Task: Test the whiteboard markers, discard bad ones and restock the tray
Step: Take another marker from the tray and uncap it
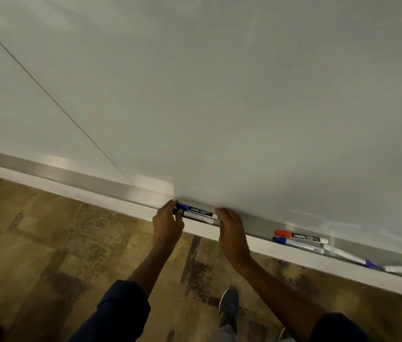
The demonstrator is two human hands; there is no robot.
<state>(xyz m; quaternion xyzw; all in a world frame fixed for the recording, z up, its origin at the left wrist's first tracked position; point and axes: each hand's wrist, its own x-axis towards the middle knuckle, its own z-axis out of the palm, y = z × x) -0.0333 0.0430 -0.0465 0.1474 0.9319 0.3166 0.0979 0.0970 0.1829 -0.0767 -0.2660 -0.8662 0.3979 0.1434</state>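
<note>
Two markers lie side by side in the metal tray (pixel 111 186) under the whiteboard (pixel 219 95). One is a blue-capped marker (pixel 195 210) with a black label. The other is a white-bodied marker (pixel 198 218) in front of it. My left hand (pixel 166 225) pinches their cap ends between fingers and thumb. My right hand (pixel 230 233) rests palm down with its fingertips touching their tail ends.
Further right in the tray lie a red-capped marker (pixel 298 236), a blue-capped marker (pixel 298 245) and another blue marker (pixel 357 259), with more at the frame's edge. A seam (pixel 54 97) runs across the board. Below is patterned flooring (pixel 47 243) and my shoe (pixel 228 307).
</note>
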